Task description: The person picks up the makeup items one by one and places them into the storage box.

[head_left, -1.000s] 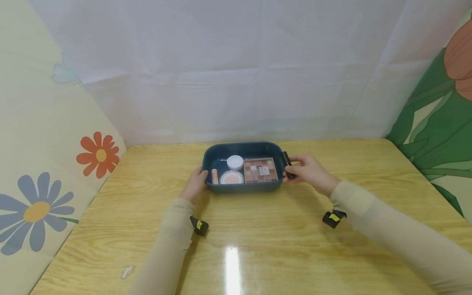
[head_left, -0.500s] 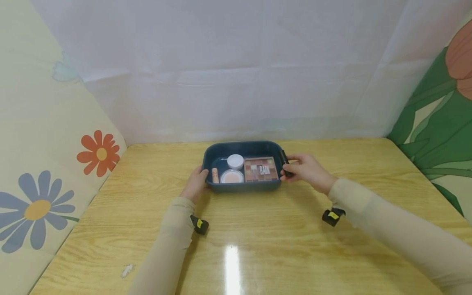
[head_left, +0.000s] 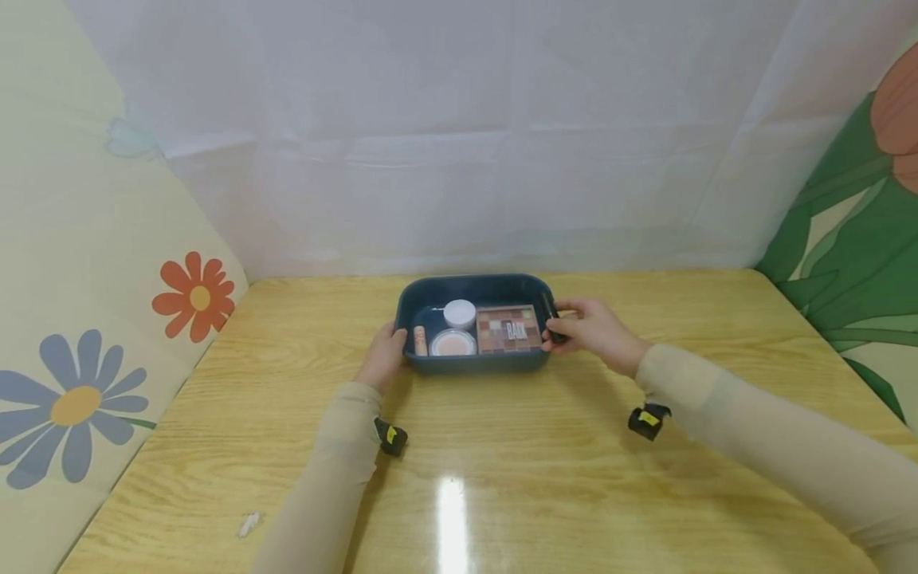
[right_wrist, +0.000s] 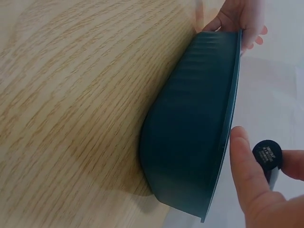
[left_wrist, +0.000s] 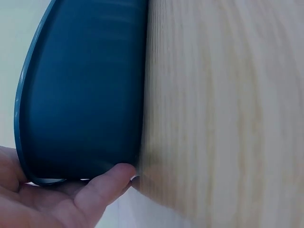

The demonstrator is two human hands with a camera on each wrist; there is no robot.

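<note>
A dark blue basin (head_left: 473, 364) with rounded corners stands on the table. My left hand (head_left: 380, 360) holds its left end; in the left wrist view the fingers lie along the end wall. My right hand (head_left: 602, 335) pinches a black cosmetic tube (head_left: 548, 306) at the basin's right end, overlapping the rim in the head view. In the right wrist view the tube's round, labelled end (right_wrist: 267, 153) shows between finger and thumb. Inside the basin lie an eyeshadow palette (head_left: 508, 329), a white-lidded jar (head_left: 459, 312), a round compact (head_left: 453, 343) and a small pink tube (head_left: 420, 341).
The wood-grain table (head_left: 531, 446) extends in front of the basin, with a white mark (head_left: 249, 524) near its front left. A white cloth (head_left: 459, 175) hangs behind the table. Flower-patterned sheets (head_left: 79, 255) stand at both sides.
My right hand has moved slightly left, bringing the black cosmetic tube from outside the basin's right end over its rim. The left hand stays on the left end.
</note>
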